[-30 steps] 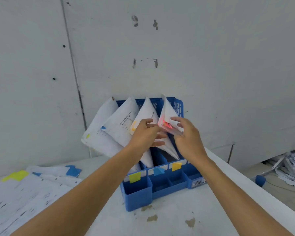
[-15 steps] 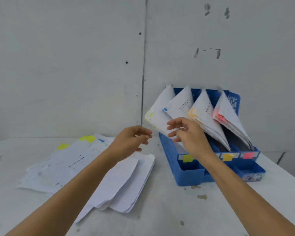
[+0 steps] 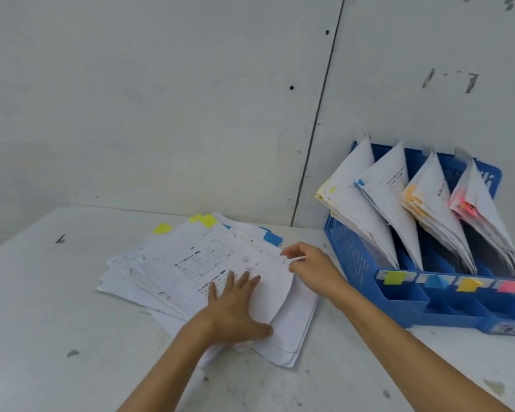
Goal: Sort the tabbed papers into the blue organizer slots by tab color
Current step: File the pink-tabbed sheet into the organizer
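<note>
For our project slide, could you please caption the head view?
Left hand presses the paper pile while right hand pinches the top sheet beside the blue organizer.

Stained white table [image 3: 72, 292], scuffed wall [image 3: 161, 99]

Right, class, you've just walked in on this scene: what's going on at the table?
A person is sorting tabbed papers. Their left hand presses flat on the loose pile on the table, while the right hand pinches the edge of the top sheet. Yellow tabs and a blue tab stick out of the pile's far side. To the right, the blue organizer already holds papers in all four slots, each with its own colour label.
</note>
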